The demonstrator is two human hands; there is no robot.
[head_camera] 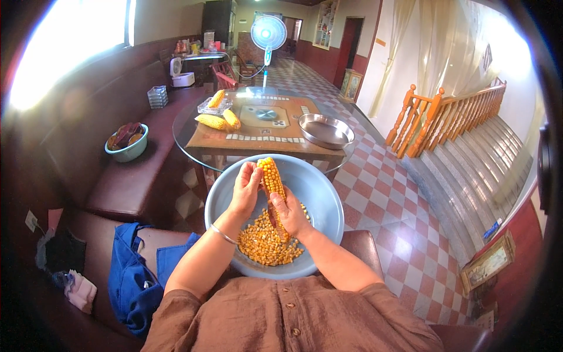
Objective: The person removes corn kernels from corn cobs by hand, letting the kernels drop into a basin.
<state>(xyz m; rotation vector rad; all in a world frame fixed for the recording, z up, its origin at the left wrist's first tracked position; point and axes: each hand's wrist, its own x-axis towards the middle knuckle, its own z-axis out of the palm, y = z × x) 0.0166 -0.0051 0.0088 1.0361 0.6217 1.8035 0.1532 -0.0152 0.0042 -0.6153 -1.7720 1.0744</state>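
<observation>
Above a light blue plastic basin [327, 207], my right hand [291, 214] grips an ear of yellow corn [272, 176] around its lower part, thumb lying along the kernels. A strip of the cob on its left side is bare and reddish. At the ear's upper end, the bent fingers of my left hand [246, 187] press against its left edge; the fingertips are partly hidden. Loose corn kernels [268, 246] lie heaped in the near part of the basin. The basin rests close against my body.
A round glass-topped table [180, 136] stands beyond the basin, bearing several corn ears [211, 121] and a round steel pan [326, 131]. On the brown bench [118, 193] at left sits a bowl [132, 152]. Blue cloth [132, 273] lies beside me. A standing fan [268, 35] rises behind the table.
</observation>
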